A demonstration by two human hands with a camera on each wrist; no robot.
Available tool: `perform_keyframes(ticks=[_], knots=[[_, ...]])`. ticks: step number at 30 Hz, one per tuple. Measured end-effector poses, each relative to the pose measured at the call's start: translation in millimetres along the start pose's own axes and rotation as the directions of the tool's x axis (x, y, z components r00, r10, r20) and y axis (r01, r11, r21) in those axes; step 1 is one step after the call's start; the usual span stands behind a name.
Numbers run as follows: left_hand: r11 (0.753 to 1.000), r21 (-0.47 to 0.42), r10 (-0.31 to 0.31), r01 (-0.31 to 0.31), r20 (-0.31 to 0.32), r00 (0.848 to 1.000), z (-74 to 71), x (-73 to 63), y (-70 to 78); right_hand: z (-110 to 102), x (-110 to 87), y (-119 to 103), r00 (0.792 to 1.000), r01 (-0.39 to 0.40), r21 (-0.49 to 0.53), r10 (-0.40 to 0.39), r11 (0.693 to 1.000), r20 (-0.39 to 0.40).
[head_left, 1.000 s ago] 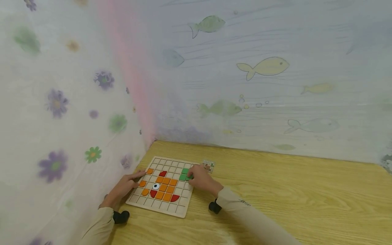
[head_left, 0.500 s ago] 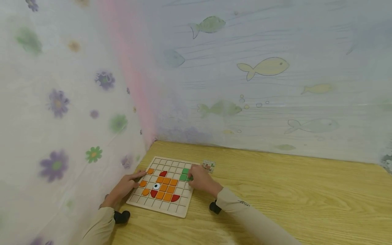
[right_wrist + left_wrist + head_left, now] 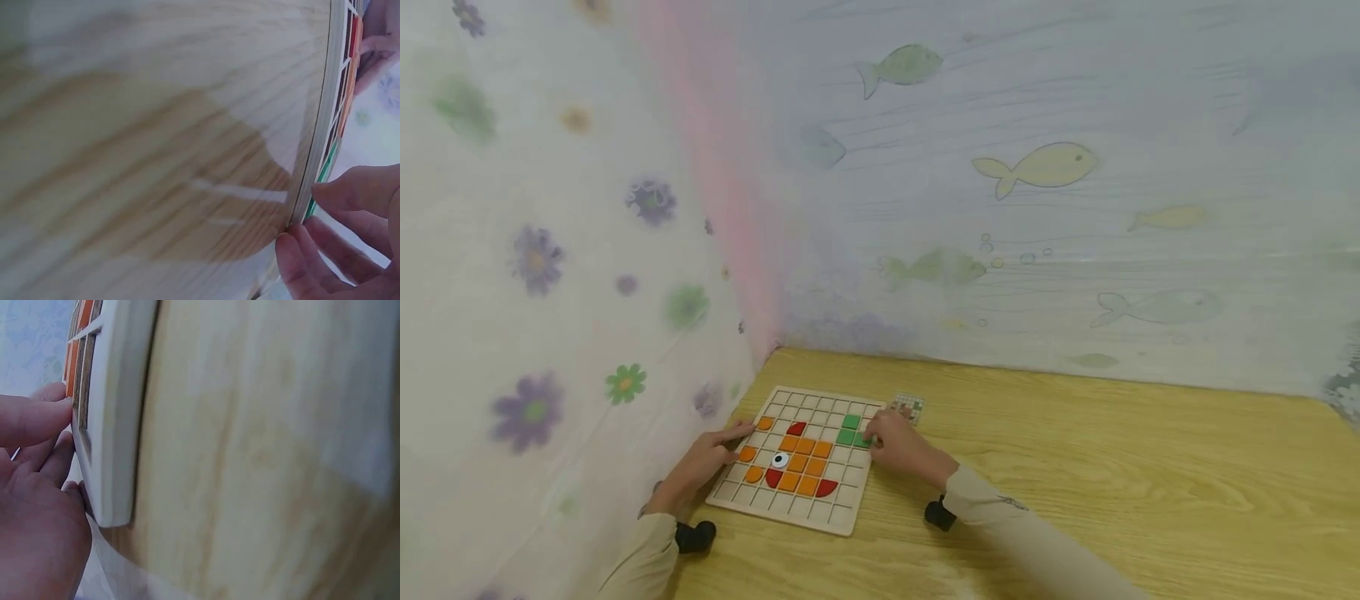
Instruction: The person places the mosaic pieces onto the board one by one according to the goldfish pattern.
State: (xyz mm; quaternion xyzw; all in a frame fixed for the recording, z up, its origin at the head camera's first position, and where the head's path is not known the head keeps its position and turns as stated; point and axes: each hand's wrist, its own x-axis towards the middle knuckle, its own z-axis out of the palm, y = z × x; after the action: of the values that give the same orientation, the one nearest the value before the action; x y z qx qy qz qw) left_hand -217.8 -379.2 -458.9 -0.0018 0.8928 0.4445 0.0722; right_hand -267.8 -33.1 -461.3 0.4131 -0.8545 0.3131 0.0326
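Note:
A square wooden grid board [image 3: 778, 504] lies on the table. In its cells sit orange square tiles [image 3: 802, 446], orange rounded pieces [image 3: 754, 474], red rounded pieces [image 3: 826, 487] and a white eye disc [image 3: 780, 459]. Green tiles [image 3: 846, 436] lie toward the right edge. My left hand [image 3: 700, 458] rests against the left edge, fingers extended; its thumb [image 3: 37, 419] touches the rim in the left wrist view. At the right edge, my right hand [image 3: 901, 443] touches the board beside the outer green tile, partly covering it. Its thumb [image 3: 350, 187] lies by the green strip, other fingers loosely bent.
Behind my right hand lies a small pattern card [image 3: 910, 407], partly hidden. The wood-grain table [image 3: 1112, 475] stretches to the right. A flowered wall [image 3: 572, 333] rises close on the left, and a fish-patterned wall [image 3: 1037, 217] stands at the back.
My right hand has shifted slightly right, off the green tiles, so more of the outer green tile shows. The left hand stays at the board's left edge. The head view has turned slightly.

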Motion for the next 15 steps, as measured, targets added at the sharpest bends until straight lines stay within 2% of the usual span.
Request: perform_keyframes(ticks=[4, 7, 11, 15], knots=[[1.0, -0.019, -0.01, 0.011, 0.012, 1.0, 1.3, 3.9, 0.8, -10.8, -13.2, 4.2, 1.0, -0.002, 0.029, 0.002, 1.0, 0.01], [0.999, -0.032, -0.016, 0.017, 0.033, 0.999, 1.4, 6.1, 2.3, -25.2, -26.6, 8.2, 0.999, -0.039, 0.031, 0.037, 0.999, 0.039], [1.0, 0.014, 0.015, -0.016, 0.045, 0.999, -0.9, 6.9, 3.4, -50.0, -47.3, 12.9, 0.993, -0.087, 0.025, 0.084, 0.996, 0.08], [0.99, 0.114, 0.077, -0.081, 0.04, 0.996, -5.4, 2.9, 2.2, -75.1, -70.2, 16.6, 0.989, -0.108, 0.009, 0.106, 0.994, 0.102]])
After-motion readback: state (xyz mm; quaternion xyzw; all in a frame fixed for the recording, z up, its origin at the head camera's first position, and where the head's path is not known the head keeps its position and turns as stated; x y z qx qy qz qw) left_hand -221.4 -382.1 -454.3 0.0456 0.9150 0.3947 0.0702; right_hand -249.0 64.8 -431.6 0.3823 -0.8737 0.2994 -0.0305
